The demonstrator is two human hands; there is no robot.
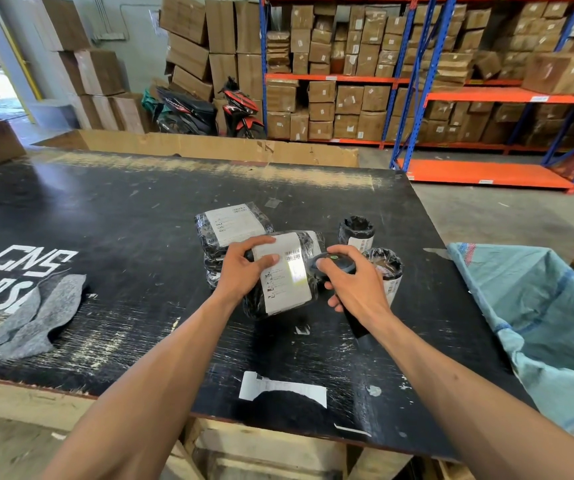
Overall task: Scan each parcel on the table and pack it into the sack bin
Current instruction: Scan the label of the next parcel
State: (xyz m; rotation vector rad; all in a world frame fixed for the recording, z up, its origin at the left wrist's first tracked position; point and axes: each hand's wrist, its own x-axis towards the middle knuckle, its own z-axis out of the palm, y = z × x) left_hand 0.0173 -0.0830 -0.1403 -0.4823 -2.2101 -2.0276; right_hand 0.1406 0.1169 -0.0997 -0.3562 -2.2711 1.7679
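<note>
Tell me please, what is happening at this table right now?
A person is scanning parcels. The left hand holds a black wrapped parcel with its white label up, while the right hand aims a handheld scanner at the barcode. More parcels wait on the black table. The blue sack bin stands open on the right.

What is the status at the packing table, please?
Left hand holds parcel. Right hand aims scanner at its label. Sack bin open, nothing blocking.

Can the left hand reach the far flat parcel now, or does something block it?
Probably not at once: the left hand is busy holding the front parcel for the scanner. The far parcel lies just beyond it with nothing on top, so once freed, the way looks open.
</note>
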